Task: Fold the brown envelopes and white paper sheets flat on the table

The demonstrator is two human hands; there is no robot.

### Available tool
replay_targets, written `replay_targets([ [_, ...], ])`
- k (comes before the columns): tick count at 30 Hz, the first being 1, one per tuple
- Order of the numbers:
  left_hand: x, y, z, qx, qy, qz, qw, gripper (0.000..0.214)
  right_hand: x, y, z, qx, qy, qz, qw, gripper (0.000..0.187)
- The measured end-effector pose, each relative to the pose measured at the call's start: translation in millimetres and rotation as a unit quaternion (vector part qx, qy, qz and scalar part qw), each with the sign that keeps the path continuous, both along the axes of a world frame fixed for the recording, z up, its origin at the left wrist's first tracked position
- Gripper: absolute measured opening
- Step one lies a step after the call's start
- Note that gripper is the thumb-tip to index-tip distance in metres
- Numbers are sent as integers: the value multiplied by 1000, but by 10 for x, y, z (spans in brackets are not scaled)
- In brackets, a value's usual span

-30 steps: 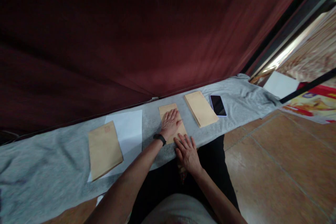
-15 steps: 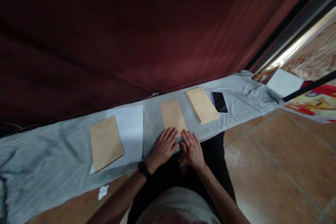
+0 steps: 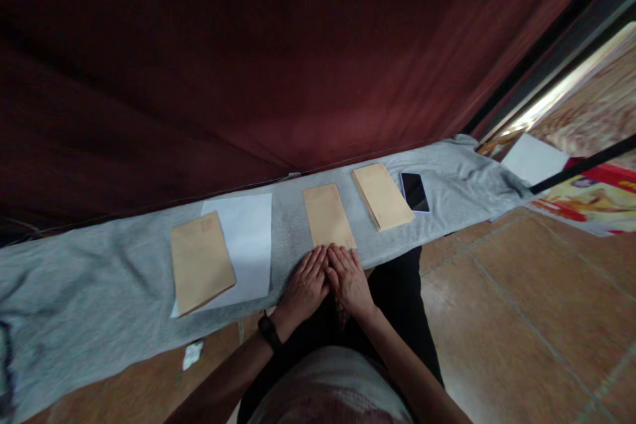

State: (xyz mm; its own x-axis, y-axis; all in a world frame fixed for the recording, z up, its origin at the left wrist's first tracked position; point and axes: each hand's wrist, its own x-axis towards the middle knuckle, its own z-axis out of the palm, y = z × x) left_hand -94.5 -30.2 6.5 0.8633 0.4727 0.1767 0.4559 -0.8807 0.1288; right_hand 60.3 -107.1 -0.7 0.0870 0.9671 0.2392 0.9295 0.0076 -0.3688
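A brown paper envelope (image 3: 328, 214) lies flat on the grey cloth in front of me. At its near edge my left hand (image 3: 307, 281) rests with fingers stretched out flat. Beside it my right hand (image 3: 349, 280) lies flat too, its fingertips on the same near edge, and the two hands touch. To the right is a stack of brown envelopes (image 3: 383, 197). Over on the left another pile of brown envelopes (image 3: 202, 263) partly covers white paper sheets (image 3: 253, 245).
The grey cloth (image 3: 109, 278) covers a long narrow surface against a dark red curtain (image 3: 318, 79). A phone (image 3: 414, 192) lies right of the envelope stack. A crumpled white scrap (image 3: 192, 354) is on the tiled floor (image 3: 497, 318). Colourful printed sheets (image 3: 591, 195) are at the far right.
My right hand has moved left until it meets my left hand at the envelope's near edge. My left hand has slid slightly back toward me. The envelopes stay in place.
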Motion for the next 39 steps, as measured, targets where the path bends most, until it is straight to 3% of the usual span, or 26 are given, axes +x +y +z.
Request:
replay_targets([
  [7, -50, -65, -30, 6, -10, 25, 1000, 64, 211, 9, -80, 11, -27, -48, 998, 49],
  [12, -22, -57, -28, 1, -31, 34, 999, 55, 316, -15, -83, 22, -39, -90, 995, 50],
  [19, 11, 4, 18, -11, -44, 39, 998, 44, 231, -137, -118, 11, -40, -25, 999, 50],
  [23, 171, 106, 94, -35, -48, 41, 997, 43, 296, -143, -152, 14, -31, -8, 999, 49],
  [30, 697, 303, 106, -62, -35, -25, 997, 52, 317, -142, -185, 26, -24, -5, 999, 43],
  [39, 832, 517, -79, -30, -14, 41, 999, 60, 319, -121, -214, 40, -14, -6, 999, 43],
])
